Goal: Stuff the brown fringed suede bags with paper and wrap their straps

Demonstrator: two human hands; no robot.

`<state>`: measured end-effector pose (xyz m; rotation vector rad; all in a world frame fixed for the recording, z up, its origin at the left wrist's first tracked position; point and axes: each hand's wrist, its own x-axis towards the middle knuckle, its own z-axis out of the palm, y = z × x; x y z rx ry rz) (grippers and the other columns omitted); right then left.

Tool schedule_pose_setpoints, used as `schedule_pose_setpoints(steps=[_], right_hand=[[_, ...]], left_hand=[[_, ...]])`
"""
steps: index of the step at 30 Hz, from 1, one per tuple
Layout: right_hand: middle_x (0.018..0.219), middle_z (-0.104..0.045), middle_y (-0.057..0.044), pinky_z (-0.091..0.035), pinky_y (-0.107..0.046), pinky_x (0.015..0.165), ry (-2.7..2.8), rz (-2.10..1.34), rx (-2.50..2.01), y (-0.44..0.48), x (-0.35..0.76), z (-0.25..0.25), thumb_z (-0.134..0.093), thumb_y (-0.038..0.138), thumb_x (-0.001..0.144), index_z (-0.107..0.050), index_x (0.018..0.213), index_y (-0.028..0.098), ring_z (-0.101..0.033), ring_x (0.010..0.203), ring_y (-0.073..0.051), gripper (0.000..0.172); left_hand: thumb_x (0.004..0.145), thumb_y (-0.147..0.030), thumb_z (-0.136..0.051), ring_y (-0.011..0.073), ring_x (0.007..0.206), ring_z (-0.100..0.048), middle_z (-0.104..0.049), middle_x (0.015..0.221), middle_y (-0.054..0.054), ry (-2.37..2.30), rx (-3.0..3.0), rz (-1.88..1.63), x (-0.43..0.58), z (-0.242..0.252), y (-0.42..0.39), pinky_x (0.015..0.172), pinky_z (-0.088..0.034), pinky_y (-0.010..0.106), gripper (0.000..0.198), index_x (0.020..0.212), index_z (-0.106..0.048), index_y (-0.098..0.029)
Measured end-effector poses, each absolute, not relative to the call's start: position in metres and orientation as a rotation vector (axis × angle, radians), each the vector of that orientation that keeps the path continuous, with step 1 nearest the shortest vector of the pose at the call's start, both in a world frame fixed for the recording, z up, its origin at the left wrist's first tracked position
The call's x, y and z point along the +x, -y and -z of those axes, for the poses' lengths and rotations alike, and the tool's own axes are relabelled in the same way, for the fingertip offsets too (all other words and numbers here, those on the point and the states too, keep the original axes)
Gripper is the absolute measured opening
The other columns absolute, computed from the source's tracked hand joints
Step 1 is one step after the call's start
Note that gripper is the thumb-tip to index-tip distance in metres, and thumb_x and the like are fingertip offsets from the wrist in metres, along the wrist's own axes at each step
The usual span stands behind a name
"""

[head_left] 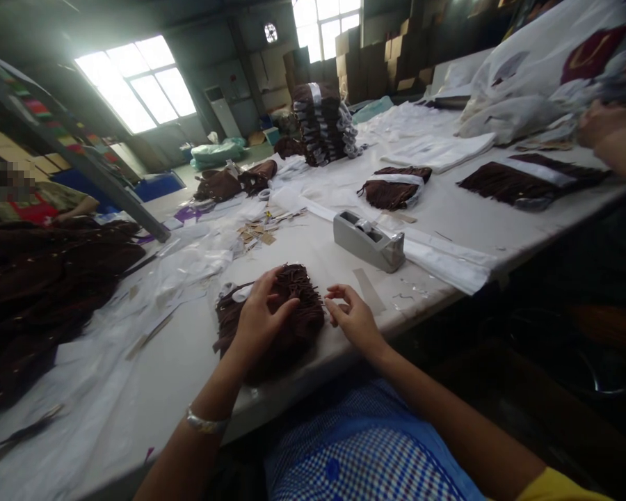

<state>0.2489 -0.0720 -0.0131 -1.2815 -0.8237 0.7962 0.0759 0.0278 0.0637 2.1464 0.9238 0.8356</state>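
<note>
A dark brown fringed piece (305, 316), soft like suede, lies on the table directly before me, with a small white patch near its left end. My left hand (263, 309) rests over its top, thumb and fingers apart. Just off its right edge is my right hand (352, 316), with loosely bent fingers and a gap between thumb and forefinger; I see nothing held there. A strip of clear film (369, 289) lies on the table beyond the right hand. Behind it stands a grey tape dispenser (369, 242).
White paper strips (443, 257) lie right of the dispenser. Two banded brown bundles (396, 188) and a tall stack (318, 125) sit farther back. Brown material (42, 278) is heaped at left behind a slanted post (109, 167). Another person's hand (605, 125) is at far right.
</note>
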Motion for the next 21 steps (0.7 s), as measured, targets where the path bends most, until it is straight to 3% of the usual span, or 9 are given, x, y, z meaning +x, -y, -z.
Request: schedule_pose_setpoints(steps=[4,6,8,11,15,19,21], right_hand=[[0.061,-0.059,0.003,-0.043,-0.023,0.050,0.987,-0.911,-1.375,0.092,0.245,0.009,-0.057,0.046,0.090,-0.061,0.098,0.020,-0.057,0.050,-0.012,0.027],[0.061,-0.061,0.003,-0.044,-0.023,0.052,1.106,-0.974,-1.410,0.099,0.242,0.008,-0.056,0.040,0.091,-0.063,0.099,0.020,-0.059,0.052,-0.013,0.023],[0.074,-0.067,0.001,-0.047,-0.024,0.056,1.208,-0.996,-1.418,0.103,0.240,0.008,-0.058,0.034,0.090,-0.063,0.104,0.020,-0.062,0.056,-0.013,0.021],[0.094,-0.070,-0.002,-0.049,-0.026,0.065,1.303,-0.980,-1.413,0.104,0.238,0.010,-0.066,0.028,0.084,-0.063,0.108,0.020,-0.064,0.065,-0.013,0.026],[0.085,-0.070,0.000,-0.048,-0.024,0.068,1.300,-0.983,-1.389,0.103,0.242,0.005,-0.067,0.025,0.083,-0.069,0.092,0.019,-0.063,0.074,-0.015,0.011],[0.082,-0.069,0.001,-0.046,-0.024,0.066,1.265,-0.868,-1.379,0.103,0.248,-0.010,-0.064,0.026,0.086,-0.069,0.088,0.020,-0.062,0.075,-0.014,0.008],[0.085,-0.069,0.000,-0.048,-0.026,0.072,1.269,-0.766,-1.368,0.102,0.251,-0.015,-0.064,0.026,0.086,-0.069,0.088,0.021,-0.063,0.080,-0.015,0.007]], left_hand=[[0.085,-0.040,-0.068,0.0215,0.101,-0.064,-0.067,0.115,0.003,-0.729,2.562,-0.385,0.066,-0.072,-0.019,0.088,-0.051,0.034,0.026,0.107,-0.071,-0.029],[0.081,-0.038,-0.072,0.0227,0.101,-0.063,-0.067,0.114,0.002,-0.675,2.670,-0.166,0.064,-0.072,-0.016,0.086,-0.050,0.033,0.029,0.109,-0.070,-0.030],[0.080,-0.035,-0.074,0.0224,0.097,-0.063,-0.067,0.109,0.002,-0.687,2.714,-0.062,0.065,-0.071,-0.014,0.081,-0.050,0.032,0.033,0.112,-0.068,-0.029],[0.083,-0.032,-0.071,0.0193,0.087,-0.063,-0.067,0.095,0.001,-0.683,2.671,-0.069,0.067,-0.072,-0.015,0.077,-0.048,0.030,0.020,0.101,-0.070,-0.025],[0.086,-0.030,-0.067,0.0168,0.085,-0.062,-0.066,0.092,0.001,-0.627,2.535,-0.169,0.069,-0.076,-0.015,0.078,-0.047,0.027,0.008,0.087,-0.070,-0.023],[0.085,-0.027,-0.067,0.0184,0.096,-0.063,-0.069,0.106,0.001,-0.608,2.436,-0.217,0.075,-0.080,-0.011,0.087,-0.047,0.029,0.017,0.102,-0.071,-0.026],[0.086,-0.028,-0.065,0.0185,0.093,-0.065,-0.072,0.104,0.001,-0.629,2.395,-0.203,0.079,-0.080,-0.009,0.086,-0.047,0.030,0.021,0.106,-0.071,-0.027]])
